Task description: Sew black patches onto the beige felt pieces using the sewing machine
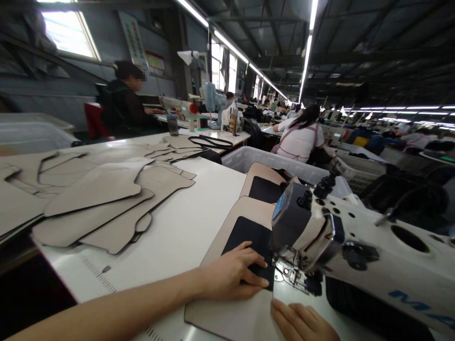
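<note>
A beige panel [220,312] with a dark edge lies on the white sewing table. On it sits a black patch [245,234], whose right side runs up to the presser foot [293,271] of a sewing machine [373,260]. My left hand [236,272] presses on the patch and panel with its fingers spread. Close to the panel's right edge, in front of the presser foot, is my right hand [302,322]; its fingers are stretched out side by side, and its thumb is hidden. Another beige panel with a black patch [265,188] lies beyond the first.
Stacks of beige cut pieces [106,189] cover the table's left part. A pale plastic bin [234,158] stands behind the machine head. Two people, one in dark clothes [122,106] and one in white [298,137], sit farther back. Black straps [211,141] lie on the far tabletop.
</note>
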The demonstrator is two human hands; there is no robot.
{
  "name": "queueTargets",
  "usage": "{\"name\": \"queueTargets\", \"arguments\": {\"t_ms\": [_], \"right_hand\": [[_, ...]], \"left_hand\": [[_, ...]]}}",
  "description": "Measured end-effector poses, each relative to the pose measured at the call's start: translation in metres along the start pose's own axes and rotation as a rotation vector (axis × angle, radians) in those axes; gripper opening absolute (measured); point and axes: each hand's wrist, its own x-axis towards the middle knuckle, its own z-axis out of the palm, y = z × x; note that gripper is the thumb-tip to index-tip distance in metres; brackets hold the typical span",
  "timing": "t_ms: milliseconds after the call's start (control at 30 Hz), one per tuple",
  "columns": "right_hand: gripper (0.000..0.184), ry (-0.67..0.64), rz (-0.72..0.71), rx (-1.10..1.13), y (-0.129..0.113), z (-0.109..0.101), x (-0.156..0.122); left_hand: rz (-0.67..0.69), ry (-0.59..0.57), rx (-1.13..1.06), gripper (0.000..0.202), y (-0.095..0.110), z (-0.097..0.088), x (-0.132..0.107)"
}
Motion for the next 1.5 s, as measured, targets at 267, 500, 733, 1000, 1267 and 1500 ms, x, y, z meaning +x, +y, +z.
{"name": "queueTargets", "arguments": {"t_ms": [267,500,733,1000,1267,1500], "right_hand": [[0.038,-0.095,0.019,0.074,0.022,0.007,-0.006],[0.063,-0.175,0.133,0.086,0.032,0.021,-0.026],[0.054,-0.127,0.104,0.053,0.034,0.02,-0.023],[0.046,-0.195,0.047,-0.001,0.04,0.013,-0.031],[0.044,-0.175,0.108,0.025,0.035,0.012,-0.024],[0.043,-0.216,0.07,-0.023,0.033,0.007,-0.023]], "left_hand": [[0.023,0.03,-0.004,0.023,-0.019,0.005,0.013],[0.039,0.064,0.004,0.022,-0.03,-0.002,0.028],[0.06,0.024,0.049,0.032,0.003,-0.002,0.018],[0.107,-0.043,0.227,0.037,0.026,0.022,0.001],[0.223,-0.045,0.091,0.03,-0.002,0.012,0.009],[0.255,-0.048,-0.185,0.031,-0.035,-0.001,0.028]]}}
